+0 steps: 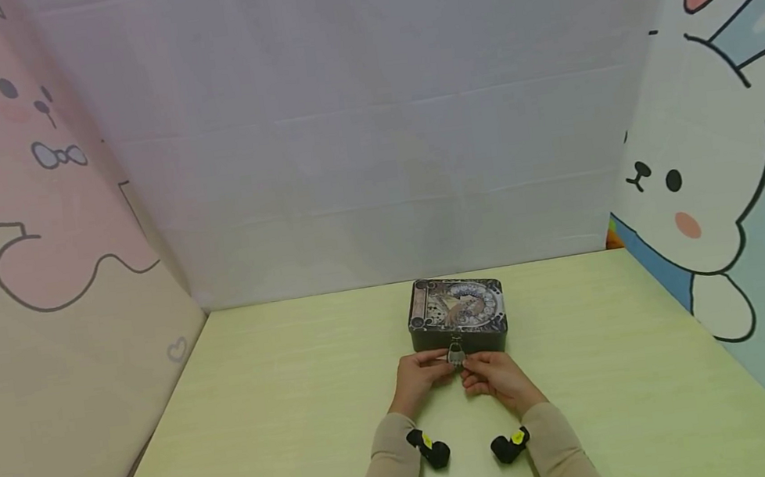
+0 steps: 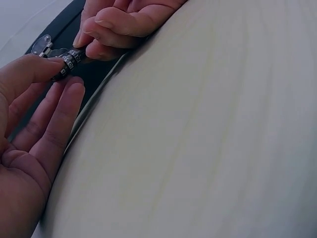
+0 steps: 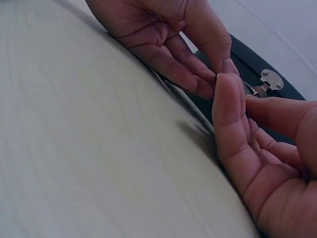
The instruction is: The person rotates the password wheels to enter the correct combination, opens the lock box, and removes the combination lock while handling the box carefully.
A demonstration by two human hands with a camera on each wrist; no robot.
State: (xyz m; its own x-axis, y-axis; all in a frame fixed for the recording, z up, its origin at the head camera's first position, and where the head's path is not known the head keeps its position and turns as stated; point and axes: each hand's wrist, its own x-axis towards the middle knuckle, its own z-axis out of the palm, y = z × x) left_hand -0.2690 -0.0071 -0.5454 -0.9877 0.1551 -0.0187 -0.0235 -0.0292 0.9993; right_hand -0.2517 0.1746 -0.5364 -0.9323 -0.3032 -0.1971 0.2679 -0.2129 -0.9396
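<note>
A small combination padlock (image 1: pixel 455 354) with number dials hangs at the metal clasp (image 3: pixel 271 81) on the front of a dark tin box (image 1: pixel 457 305) with a decorated lid. My left hand (image 1: pixel 421 380) pinches one side of the padlock, thumb on top, as the left wrist view shows. From the other side my right hand (image 1: pixel 500 377) holds it between thumb and fingertips. The dials (image 2: pixel 68 64) face upward between both hands in the left wrist view. In the right wrist view, the fingers hide most of the padlock. The box lid looks closed.
The box stands near the back of a pale yellow-green table (image 1: pixel 289 414). A white cloth (image 1: pixel 370 130) hangs behind it. Printed cartoon panels (image 1: pixel 702 178) flank both sides. Black wrist cameras (image 1: pixel 437 454) sit on both sleeves, close above the table.
</note>
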